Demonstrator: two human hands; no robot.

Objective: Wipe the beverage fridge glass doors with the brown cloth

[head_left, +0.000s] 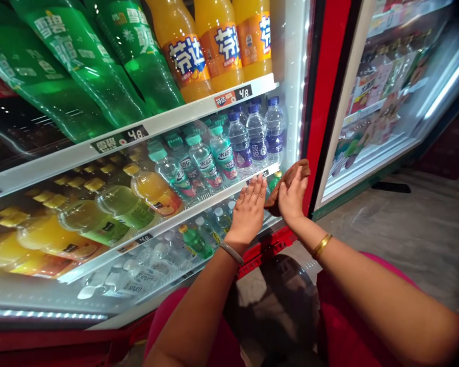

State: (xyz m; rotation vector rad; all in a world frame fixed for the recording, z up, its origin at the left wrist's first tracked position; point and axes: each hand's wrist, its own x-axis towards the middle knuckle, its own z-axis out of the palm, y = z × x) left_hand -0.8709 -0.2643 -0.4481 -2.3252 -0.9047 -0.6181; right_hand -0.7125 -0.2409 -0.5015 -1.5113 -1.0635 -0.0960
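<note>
We see a brown cloth point(274, 203) at the lower right part of the cooler's glass front point(291, 127), close to the upright red frame point(325, 86). It is a plain, reddish-brown piece, matte against the shiny bottles behind it, with no print that we can make out. It runs slantwise, from a narrow, lighter end up by the frame down to a darker, rounded lower end that reaches between the two hands. Its outline is uneven and softly bent, and much of its middle is covered, so we cannot tell its full shape or how it is folded.

Our right hand point(292, 198), with a gold bangle point(322, 245) at the wrist, lies over the cloth with fingers stretched upward; we cannot tell whether it grips the cloth or only presses on it. Our left hand point(248, 211), above a grey bracelet point(232, 252), is spread flat on the glass just beside the cloth's lower end, fingers straight and near one another, and we see nothing held in it.

Behind the glass, above the hands, we see blue-capped water bottles point(257, 135) and teal-capped drink bottles point(204, 160), with orange Fanta bottles point(185, 56) on the shelf higher up.
</note>
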